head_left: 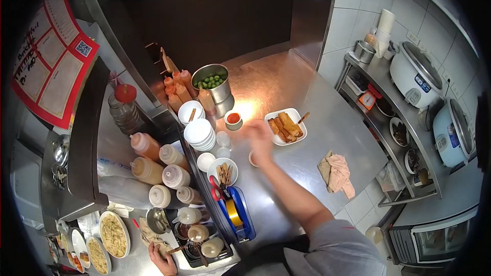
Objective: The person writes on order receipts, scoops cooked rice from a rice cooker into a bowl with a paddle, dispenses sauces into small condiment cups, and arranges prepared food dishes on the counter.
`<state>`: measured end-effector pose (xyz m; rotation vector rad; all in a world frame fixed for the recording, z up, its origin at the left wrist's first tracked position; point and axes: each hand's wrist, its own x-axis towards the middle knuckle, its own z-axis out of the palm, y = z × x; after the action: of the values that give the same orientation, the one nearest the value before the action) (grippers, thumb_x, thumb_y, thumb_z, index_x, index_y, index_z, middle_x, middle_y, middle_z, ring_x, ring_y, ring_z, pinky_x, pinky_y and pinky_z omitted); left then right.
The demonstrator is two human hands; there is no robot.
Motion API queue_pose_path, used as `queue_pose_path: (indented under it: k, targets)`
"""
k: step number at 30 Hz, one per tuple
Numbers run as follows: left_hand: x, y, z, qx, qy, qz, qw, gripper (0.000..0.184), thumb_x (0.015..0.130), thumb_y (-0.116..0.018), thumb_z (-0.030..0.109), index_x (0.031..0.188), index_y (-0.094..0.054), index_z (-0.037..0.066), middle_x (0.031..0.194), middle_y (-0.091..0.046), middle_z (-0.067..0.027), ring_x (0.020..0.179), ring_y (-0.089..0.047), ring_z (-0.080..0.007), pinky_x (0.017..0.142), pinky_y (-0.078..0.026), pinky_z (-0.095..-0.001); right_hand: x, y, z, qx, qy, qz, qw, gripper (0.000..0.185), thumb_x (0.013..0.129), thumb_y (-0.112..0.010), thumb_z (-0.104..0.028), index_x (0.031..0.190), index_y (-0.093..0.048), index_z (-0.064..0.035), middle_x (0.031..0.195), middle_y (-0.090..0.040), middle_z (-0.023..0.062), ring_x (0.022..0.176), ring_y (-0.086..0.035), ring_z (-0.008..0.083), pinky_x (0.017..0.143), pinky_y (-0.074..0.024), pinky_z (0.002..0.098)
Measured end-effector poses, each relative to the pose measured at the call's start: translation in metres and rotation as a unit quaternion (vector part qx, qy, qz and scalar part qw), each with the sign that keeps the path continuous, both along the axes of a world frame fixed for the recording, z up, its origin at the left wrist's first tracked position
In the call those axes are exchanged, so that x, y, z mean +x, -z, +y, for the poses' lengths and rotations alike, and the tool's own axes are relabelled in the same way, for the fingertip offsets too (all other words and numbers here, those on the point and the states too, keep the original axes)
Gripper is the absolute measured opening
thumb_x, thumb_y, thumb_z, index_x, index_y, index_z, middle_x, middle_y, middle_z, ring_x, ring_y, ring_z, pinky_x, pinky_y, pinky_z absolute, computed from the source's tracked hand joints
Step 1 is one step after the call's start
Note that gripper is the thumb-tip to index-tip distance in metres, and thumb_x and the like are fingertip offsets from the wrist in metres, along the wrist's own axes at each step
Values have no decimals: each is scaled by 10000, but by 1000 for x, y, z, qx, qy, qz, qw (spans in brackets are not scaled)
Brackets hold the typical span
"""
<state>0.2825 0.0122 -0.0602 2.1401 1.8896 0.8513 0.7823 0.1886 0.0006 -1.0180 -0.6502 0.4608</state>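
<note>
My right hand (258,135) is over the steel counter, between a small cup of red sauce (233,118) and a white dish (302,135) of fried rolls (286,126). Motion smears its fingers, and whether it holds anything does not show. Another small sauce cup (252,158) is partly hidden by the wrist. At the lower left, my left hand (162,261) rests with fingers apart at the edge of a crumpled beige cloth (153,237). Near it are a metal pot (157,221) and several squeeze bottles (198,233).
Stacked white bowls (198,132), a bowl of clothespins (225,173) and a blue tape dispenser (246,220) line the counter's left side. A pot of green limes (210,83) stands behind. A pink cloth (337,174) lies right. Rice cookers (417,74) occupy the right shelf.
</note>
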Motion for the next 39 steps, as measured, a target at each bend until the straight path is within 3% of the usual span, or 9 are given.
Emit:
queue_pose_path:
  k: [2, 7, 20, 27, 31, 33, 35, 38, 39]
  targets:
    - [1, -2, -1, -1, 8, 2, 1000, 395, 742, -481, 78, 1131, -470, 9, 1313, -387, -217, 1213, -369, -387, 1044, -258, -445, 51, 12, -50, -37, 90, 52, 994, 27, 843, -537, -37, 862, -538, -55, 777, -568, 41, 666, -584, 129, 609, -520, 282]
    - [-2, 0, 0, -14, -5, 26, 1000, 391, 750, -466, 89, 1132, -465, 11, 1314, -382, -219, 1213, -366, -390, 1042, -259, -450, 104, 68, -96, -229, -9, 324, 918, 350, 841, -485, -44, 1145, -311, -56, 872, -582, 135, 705, -631, 212, 581, -541, 317]
    - [3, -5, 4, -38, -25, 57, 997, 355, 805, -485, 153, 1132, -453, 18, 1310, -379, -225, 1219, -350, -405, 1029, -256, -467, 174, 84, 8, -201, -59, 241, 948, 519, 784, -386, 24, 1266, -227, -80, 893, -602, 199, 630, -656, 278, 514, -575, 349]
    - [3, -2, 3, -38, -19, 53, 998, 402, 887, -448, 301, 1157, -434, 4, 1320, -353, -233, 1226, -344, -397, 1035, -260, -457, 228, 117, 50, -240, -142, 253, 926, 575, 883, -560, -237, 1322, -244, -44, 1001, -576, 180, 901, -624, 232, 647, -565, 300]
    - [8, -5, 4, -48, -18, 38, 998, 414, 897, -439, 315, 1166, -426, 1, 1339, -326, -239, 1239, -329, -398, 1042, -250, -455, 133, 92, 10, -302, -174, -237, 907, 956, 753, -709, -392, 1421, -138, -17, 1321, -375, 261, 1195, -436, 348, 996, -372, 474]
    - [6, -5, 4, -51, -13, 34, 998, 412, 895, -439, 312, 1164, -426, 1, 1342, -320, -240, 1242, -327, -397, 1045, -246, -454, 96, 59, -29, -318, -316, -402, 799, 987, 696, -751, -374, 1441, -159, -111, 1411, -256, 263, 1299, -285, 382, 1059, -254, 498]
    - [7, -3, 4, -49, -15, 26, 998, 405, 887, -444, 300, 1160, -428, 1, 1343, -320, -240, 1245, -325, -397, 1046, -244, -453, 69, 38, -48, -400, -320, -499, 699, 997, 610, -774, -261, 1432, -214, -193, 1369, -315, 247, 1273, -317, 382, 1015, -333, 452]
    - [7, -1, 5, -49, -26, 20, 998, 391, 871, -453, 277, 1150, -435, 4, 1339, -334, -237, 1245, -326, -398, 1048, -243, -456, 60, 41, -49, -373, -318, -565, 664, 900, 560, -762, -192, 1360, -352, -142, 1250, -426, 181, 1150, -409, 379, 950, -385, 442]
    - [5, -1, 5, -53, -29, 27, 998, 388, 869, -454, 276, 1146, -437, 5, 1338, -340, -234, 1244, -327, -399, 1048, -243, -457, 63, 62, -44, -325, -299, -551, 708, 750, 521, -740, -136, 1229, -495, -111, 1121, -480, 136, 1038, -452, 353, 889, -410, 431]
